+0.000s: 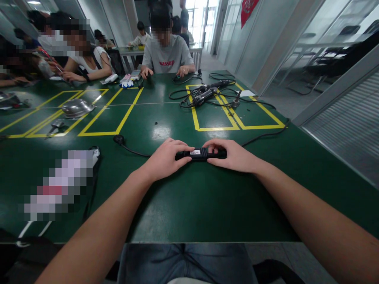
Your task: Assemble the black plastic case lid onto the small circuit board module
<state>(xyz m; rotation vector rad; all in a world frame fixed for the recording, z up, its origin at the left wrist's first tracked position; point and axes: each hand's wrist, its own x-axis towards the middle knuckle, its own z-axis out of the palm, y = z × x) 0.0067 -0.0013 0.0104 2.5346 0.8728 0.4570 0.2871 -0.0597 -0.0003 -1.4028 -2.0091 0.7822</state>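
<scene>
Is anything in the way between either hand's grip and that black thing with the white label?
Nothing I can see. The left hand's grip touches the black thing at one end, and the right hand's grip touches the other.

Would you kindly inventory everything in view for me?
table: 1, green, foreground
tape: several outlines, yellow, table
device: 1, black, front centre
plug: 1, black, left of device
bowl: 1 clear, silver, left side
corded tools: 2+, black, far right
blurred item: 1, pinkish, near left
gloves: count unclear, blue-white, far side
flag: 1, red, upper right
chairs: several, black, right background
co-workers: several, mostly pale tops, background
left hand: 1, bare, device's left end
right hand: 1, bare, device's right end
</scene>
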